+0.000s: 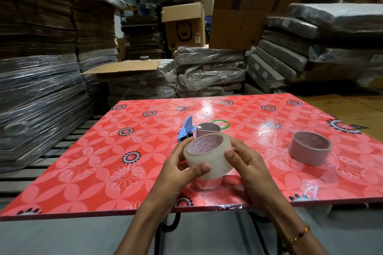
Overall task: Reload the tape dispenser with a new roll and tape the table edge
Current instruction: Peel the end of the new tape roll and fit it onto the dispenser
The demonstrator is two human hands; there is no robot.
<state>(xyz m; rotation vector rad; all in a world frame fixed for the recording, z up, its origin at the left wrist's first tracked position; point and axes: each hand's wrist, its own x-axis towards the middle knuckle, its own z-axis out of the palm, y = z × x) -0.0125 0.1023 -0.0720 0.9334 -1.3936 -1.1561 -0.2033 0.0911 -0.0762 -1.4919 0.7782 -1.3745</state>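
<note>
Both hands grip the clear tape roll above the bench's near edge: left hand underneath, right hand at the side. The blue dispenser lies mid-bench just behind; an empty-looking roll sits toward the right edge.

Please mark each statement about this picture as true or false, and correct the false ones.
1. Both hands hold the clear tape roll. True: the left hand and the right hand grip it from either side.
2. The tape dispenser already carries the roll. False: it lies on the table behind the held roll.
3. A second roll lies on the table to the right. True.
4. The second roll is clamped in the dispenser. False: it lies apart from it.
5. The held roll rests flat on the table. False: it is lifted above it.
</note>
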